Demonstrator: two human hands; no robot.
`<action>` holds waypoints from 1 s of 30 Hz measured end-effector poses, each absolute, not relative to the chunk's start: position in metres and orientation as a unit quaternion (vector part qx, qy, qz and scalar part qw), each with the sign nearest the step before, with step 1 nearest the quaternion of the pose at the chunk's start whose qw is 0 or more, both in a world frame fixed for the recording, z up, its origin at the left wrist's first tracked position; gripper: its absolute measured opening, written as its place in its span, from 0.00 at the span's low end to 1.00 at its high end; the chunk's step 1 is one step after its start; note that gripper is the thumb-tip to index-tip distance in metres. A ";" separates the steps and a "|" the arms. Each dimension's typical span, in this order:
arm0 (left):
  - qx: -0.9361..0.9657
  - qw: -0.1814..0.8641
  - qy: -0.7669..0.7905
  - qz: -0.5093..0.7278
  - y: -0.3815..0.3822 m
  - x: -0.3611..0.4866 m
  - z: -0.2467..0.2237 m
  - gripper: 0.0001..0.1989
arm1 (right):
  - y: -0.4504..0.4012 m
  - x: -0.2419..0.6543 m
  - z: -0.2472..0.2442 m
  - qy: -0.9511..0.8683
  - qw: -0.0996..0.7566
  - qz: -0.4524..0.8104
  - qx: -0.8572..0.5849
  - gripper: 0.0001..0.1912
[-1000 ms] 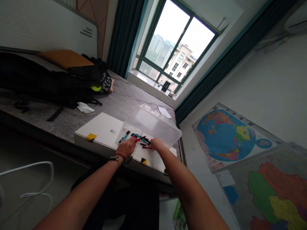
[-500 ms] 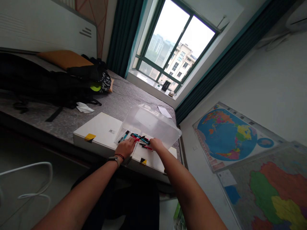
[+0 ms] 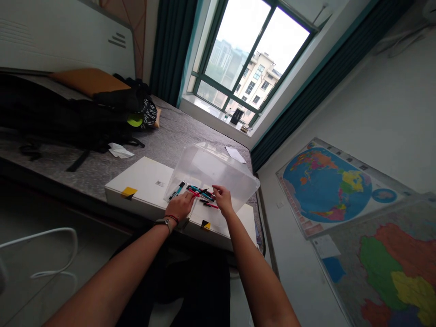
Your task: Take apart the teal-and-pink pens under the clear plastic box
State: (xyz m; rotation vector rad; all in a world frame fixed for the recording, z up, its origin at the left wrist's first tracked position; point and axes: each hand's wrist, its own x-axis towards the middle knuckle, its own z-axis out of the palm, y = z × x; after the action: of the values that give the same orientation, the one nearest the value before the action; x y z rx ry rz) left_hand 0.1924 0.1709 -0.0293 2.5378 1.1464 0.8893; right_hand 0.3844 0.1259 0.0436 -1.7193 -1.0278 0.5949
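A transparent plastic box lies on a white flat board, with a bundle of black, teal and red pens inside it. My left hand rests palm down at the box's near edge, its fingers on or just beside the pens. My right hand is raised a little over the pens' right end, thumb and fingertips close together. Whether those fingers pinch a pen is hidden. A teal pen lies apart at the box's left corner.
The board sits on a speckled grey mattress, near its edge. A black backpack and a crumpled tissue lie to the left, a sheet of paper beyond the box. Wall maps hang on the right.
My right hand has lifted and drawn its fingers together over the pens. My left hand has barely moved. The whole view has tilted slightly.
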 end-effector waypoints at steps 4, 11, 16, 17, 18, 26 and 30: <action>0.859 0.115 0.391 0.311 0.171 0.192 -0.029 0.21 | 0.124 0.388 0.054 -0.503 0.445 0.171 -0.721 0.11; 0.862 0.100 0.392 0.305 0.171 0.193 -0.030 0.21 | 0.134 0.386 0.085 -0.606 0.284 0.141 -0.729 0.07; 0.863 0.103 0.389 0.305 0.171 0.193 -0.030 0.21 | 0.139 0.383 0.087 -0.641 0.239 0.145 -0.715 0.08; 0.863 0.103 0.389 0.305 0.171 0.193 -0.030 0.22 | 0.139 0.383 0.086 -0.637 0.245 0.148 -0.716 0.08; 0.862 0.103 0.390 0.306 0.170 0.193 -0.030 0.22 | 0.140 0.383 0.086 -0.629 0.256 0.154 -0.718 0.08; 0.864 0.096 0.391 0.303 0.171 0.192 -0.029 0.21 | 0.144 0.382 0.079 -0.587 0.225 0.186 -0.756 0.06; 0.864 0.098 0.387 0.308 0.171 0.192 -0.029 0.21 | 0.145 0.379 0.075 -0.616 0.144 0.120 -0.765 0.14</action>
State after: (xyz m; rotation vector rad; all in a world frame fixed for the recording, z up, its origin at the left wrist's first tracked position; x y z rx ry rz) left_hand 0.1923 0.1709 -0.0293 2.5572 1.1446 0.9113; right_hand 0.3786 0.1447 0.0754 -2.2039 -1.7760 0.3463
